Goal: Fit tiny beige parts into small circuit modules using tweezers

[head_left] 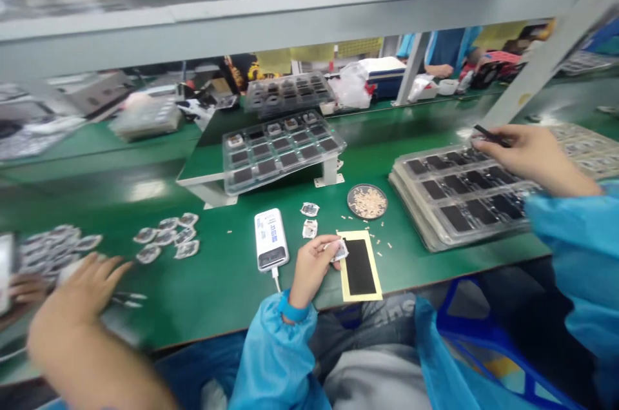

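Note:
My left hand (309, 271), in a blue sleeve with a blue wristband, pinches a small silvery foil piece (340, 250) above the near edge of a black pad with a yellow border (358, 266). Small tan bits lie scattered around that pad. My right hand (536, 158), also in a blue sleeve, grips black tweezers (489, 136) above a stack of clear plastic trays (459, 194) holding black rectangular parts. The tweezer tips are hidden behind the fingers or too blurred to see.
A white power bank (271, 239) with a cable lies on the green bench (222, 294). Nearby are a round dish of tan bits (367, 201) and a tilted clear tray (283, 152). A co-worker's blurred hand (80, 307) is at left by foil pieces (167, 236). A grey shelf (290, 17) runs overhead.

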`<state>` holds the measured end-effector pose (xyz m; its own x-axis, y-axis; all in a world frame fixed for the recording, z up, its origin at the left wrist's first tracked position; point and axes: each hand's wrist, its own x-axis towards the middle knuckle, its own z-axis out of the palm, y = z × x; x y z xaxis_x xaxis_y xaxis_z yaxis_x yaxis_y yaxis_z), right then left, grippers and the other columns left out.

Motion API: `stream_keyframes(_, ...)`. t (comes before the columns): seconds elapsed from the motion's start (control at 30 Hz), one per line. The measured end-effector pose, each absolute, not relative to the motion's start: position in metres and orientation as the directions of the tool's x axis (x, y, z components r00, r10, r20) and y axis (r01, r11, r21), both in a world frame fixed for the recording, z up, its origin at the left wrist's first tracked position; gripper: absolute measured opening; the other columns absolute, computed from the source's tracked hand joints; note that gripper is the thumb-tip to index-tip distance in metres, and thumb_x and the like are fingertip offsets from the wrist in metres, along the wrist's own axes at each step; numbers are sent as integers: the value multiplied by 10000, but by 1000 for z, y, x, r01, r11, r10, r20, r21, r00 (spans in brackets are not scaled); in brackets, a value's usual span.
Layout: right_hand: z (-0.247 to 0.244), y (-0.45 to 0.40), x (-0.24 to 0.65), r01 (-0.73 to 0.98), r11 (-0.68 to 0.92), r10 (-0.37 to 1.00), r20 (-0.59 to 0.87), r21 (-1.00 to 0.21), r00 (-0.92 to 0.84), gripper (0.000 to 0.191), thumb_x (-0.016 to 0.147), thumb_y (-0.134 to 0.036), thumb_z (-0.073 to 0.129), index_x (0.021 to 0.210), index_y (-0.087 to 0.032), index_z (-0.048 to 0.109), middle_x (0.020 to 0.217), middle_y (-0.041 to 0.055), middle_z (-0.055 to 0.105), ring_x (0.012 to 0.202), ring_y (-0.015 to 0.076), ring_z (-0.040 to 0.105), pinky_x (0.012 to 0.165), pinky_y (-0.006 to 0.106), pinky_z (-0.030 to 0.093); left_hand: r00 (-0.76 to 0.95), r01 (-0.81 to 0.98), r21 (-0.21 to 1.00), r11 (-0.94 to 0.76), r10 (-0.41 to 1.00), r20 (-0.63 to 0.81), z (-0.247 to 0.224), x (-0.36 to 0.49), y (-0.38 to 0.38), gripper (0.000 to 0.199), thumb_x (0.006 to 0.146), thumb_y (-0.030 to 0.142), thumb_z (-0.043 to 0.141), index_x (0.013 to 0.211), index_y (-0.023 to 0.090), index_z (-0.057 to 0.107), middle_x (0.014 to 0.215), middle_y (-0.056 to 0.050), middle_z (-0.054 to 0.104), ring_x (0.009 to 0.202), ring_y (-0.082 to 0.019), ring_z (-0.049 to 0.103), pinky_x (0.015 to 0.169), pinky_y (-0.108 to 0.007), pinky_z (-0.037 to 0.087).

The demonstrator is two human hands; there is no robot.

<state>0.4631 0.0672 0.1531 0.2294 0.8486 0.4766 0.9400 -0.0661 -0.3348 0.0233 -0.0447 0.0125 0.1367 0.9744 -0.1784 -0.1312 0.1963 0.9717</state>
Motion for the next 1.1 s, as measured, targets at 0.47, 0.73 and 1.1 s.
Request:
stream_keyframes(0.47, 60, -43, 258, 305, 157, 956, 66, -939, -286, 266, 817, -464, 797, 873, -204, 803, 809, 48, 785, 688, 203, 716, 621, 305, 582, 16, -252, 943, 219, 975, -222, 6, 27, -48, 457, 911, 535, 647, 1094, 133, 763, 775, -76, 722, 564, -111, 624, 439, -190, 306)
stream_keyframes(0.73, 21, -35, 225, 132, -9, 956, -48, -991, -288, 348, 800, -510, 802, 798, -166, 747, 743, 52, 765, 684, 175, 703, 659, 275, 553, 87, -218, 966, 140, 988, -124, -1, 23, -51, 345, 904, 327, 605, 1186, 173, 729, 956, -66, 736, 658, -119, 555, 582, -243, 397)
stream_keyframes(1.1, 19, -32, 219, 149, -140, 942, -178, -979, -286, 382, 750, -540, 808, 771, -166, 731, 643, 24, 697, 611, 152, 626, 631, 269, 487, 135, -133, 990, 43, 991, -25, -2, 23, -56, 464, 828, 156, 577, 1274, 191, 702, 1170, -79, 737, 961, -203, 647, 810, -290, 475)
